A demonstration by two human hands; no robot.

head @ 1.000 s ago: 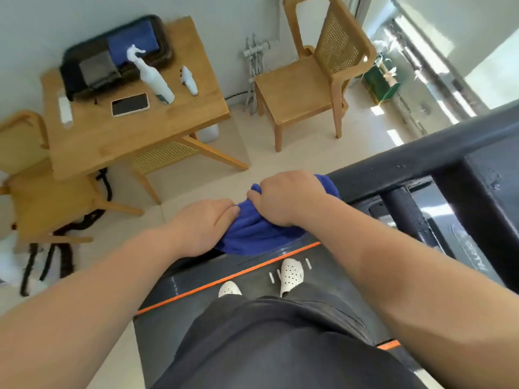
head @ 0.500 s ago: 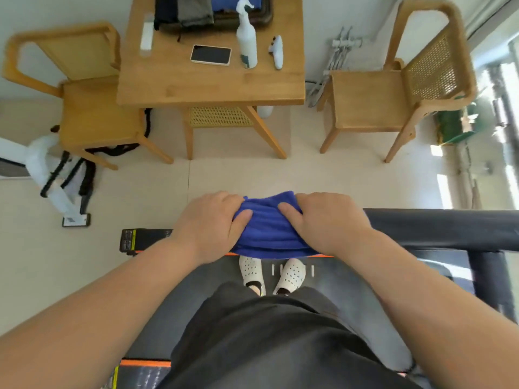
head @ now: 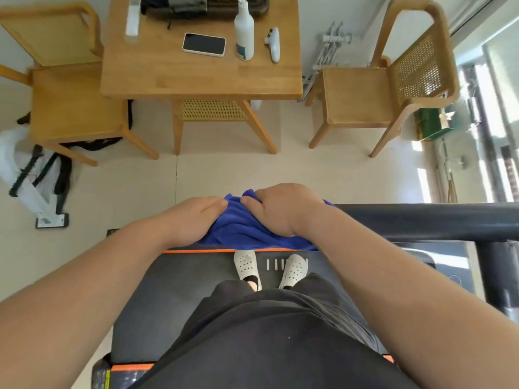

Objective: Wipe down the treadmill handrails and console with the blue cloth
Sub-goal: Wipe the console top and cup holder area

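The blue cloth is bunched over the left end of the black treadmill handrail, which runs off to the right edge of the view. My left hand presses on the cloth's left side with its fingers closed over it. My right hand grips the cloth's right side, on top of the rail. Below the hands lies the treadmill belt with an orange stripe, and my white shoes stand on it. The console is out of view.
A wooden table stands ahead with a phone, a white spray bottle and a dark tray. Wooden chairs flank it, the left chair and the right chair. A black upright post drops from the handrail at right.
The view swung left and settled facing the table. Both hands stayed on the cloth and bunched it closer together on the rail's end; the right hand shifted slightly up and over it.
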